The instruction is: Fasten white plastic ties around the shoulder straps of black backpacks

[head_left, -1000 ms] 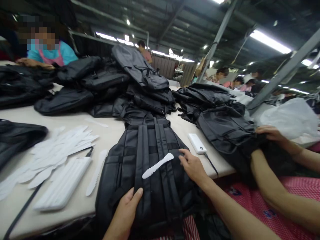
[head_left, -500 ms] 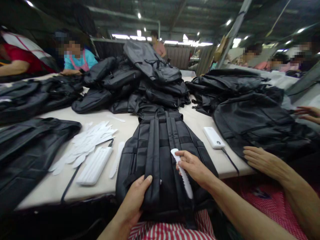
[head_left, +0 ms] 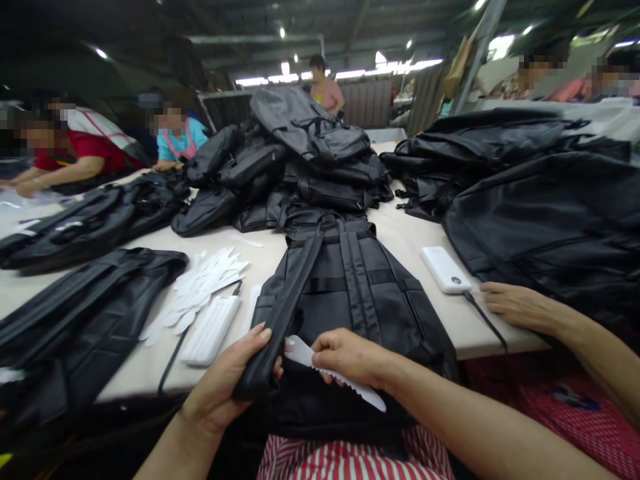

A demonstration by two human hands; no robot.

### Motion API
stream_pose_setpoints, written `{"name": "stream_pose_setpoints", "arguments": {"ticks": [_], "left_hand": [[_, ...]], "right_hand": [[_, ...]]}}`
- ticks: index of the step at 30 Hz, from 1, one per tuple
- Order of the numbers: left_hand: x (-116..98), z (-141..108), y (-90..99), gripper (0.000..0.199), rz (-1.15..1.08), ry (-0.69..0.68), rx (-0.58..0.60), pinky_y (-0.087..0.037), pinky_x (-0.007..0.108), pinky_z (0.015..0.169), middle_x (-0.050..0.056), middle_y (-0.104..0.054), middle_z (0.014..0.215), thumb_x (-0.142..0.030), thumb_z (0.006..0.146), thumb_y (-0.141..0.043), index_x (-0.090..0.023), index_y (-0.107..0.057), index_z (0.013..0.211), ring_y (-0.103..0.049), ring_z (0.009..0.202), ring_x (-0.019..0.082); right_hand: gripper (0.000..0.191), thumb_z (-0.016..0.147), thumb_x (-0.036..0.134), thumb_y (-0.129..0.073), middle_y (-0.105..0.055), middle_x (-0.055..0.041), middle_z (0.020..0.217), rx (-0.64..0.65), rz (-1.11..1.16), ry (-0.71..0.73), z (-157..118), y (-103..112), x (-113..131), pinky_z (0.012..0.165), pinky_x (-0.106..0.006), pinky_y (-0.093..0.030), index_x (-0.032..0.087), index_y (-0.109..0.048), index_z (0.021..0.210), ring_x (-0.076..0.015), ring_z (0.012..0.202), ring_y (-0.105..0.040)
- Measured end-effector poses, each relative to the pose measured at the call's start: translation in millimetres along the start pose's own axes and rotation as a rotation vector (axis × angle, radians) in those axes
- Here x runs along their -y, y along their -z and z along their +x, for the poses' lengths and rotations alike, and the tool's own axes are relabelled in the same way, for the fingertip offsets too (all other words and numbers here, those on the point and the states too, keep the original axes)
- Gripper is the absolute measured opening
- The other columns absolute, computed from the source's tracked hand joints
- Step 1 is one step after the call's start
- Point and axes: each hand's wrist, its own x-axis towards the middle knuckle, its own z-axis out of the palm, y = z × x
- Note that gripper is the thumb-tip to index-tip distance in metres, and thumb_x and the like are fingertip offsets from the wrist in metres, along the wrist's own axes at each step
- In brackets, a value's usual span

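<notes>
A black backpack [head_left: 325, 320] lies with its straps upward in front of me, partly over the table's front edge. My left hand [head_left: 240, 373] grips the lower end of its left shoulder strap [head_left: 287, 300], lifted and pulled to the left. Pinched in my right hand [head_left: 345, 357] is a white serrated strip [head_left: 367, 395]; its rounded end points left, close beside the strap. The right shoulder strap [head_left: 357, 287] lies flat on the backpack.
White strips [head_left: 207, 283] and a bundle of white strips [head_left: 211, 330] lie to the left. A white power bank [head_left: 445, 269] with a cable is at the right. More black bags [head_left: 320, 140] are piled behind. Another person's hand [head_left: 520, 307] touches a bag at the right.
My left hand has lifted the left strap and moved it left. My right hand has brought the white strip down and left to the strap. The view has turned slightly left.
</notes>
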Motion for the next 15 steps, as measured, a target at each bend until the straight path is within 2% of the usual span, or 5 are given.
{"name": "stream_pose_setpoints", "arguments": {"ticks": [4,9,11,15], "left_hand": [[-5.6,-2.3,-0.3,0.031,0.104,-0.002,0.047,-0.046,0.019,0.044,0.002,-0.062,0.067,-0.03,0.078,-0.06,-0.017,-0.047,0.103,-0.057,0.049,0.011],[1.6,-2.2,3.3,0.048,0.106,-0.01,0.021,-0.047,0.02,0.045,0.003,-0.065,0.073,-0.031,0.079,-0.059,-0.021,-0.039,0.121,-0.059,0.049,0.011],[5.6,-0.2,6.3,0.047,0.081,-0.007,0.038,-0.047,0.019,0.046,0.004,-0.066,0.076,-0.031,0.079,-0.059,-0.02,-0.04,0.121,-0.059,0.049,0.01],[9.5,5.4,10.3,0.037,0.083,-0.011,0.104,-0.046,0.018,0.044,0.007,-0.067,0.078,-0.033,0.079,-0.058,-0.015,-0.049,0.109,-0.058,0.047,0.01]], "right_hand": [[0.011,0.073,0.019,-0.05,-0.051,0.0042,0.051,-0.026,0.072,0.051,27.0,-13.1,15.9,0.04,-0.017,-0.031,0.015,-0.06,0.073,-0.0057,0.041,-0.042],[0.015,0.076,0.021,-0.051,-0.049,0.0051,0.053,-0.071,0.225,0.125,48.2,-13.2,15.4,0.039,-0.016,-0.029,0.015,-0.064,0.079,-0.0036,0.04,-0.039],[0.014,0.076,0.022,-0.051,-0.048,0.006,0.052,-0.089,0.229,0.123,52.2,-9.0,14.1,0.038,-0.016,-0.027,0.015,-0.063,0.078,-0.003,0.038,-0.037],[0.012,0.073,0.019,-0.052,-0.048,0.0059,0.05,0.019,0.128,0.111,60.8,-7.2,15.9,0.038,-0.016,-0.029,0.014,-0.061,0.068,-0.0033,0.037,-0.039]]}}
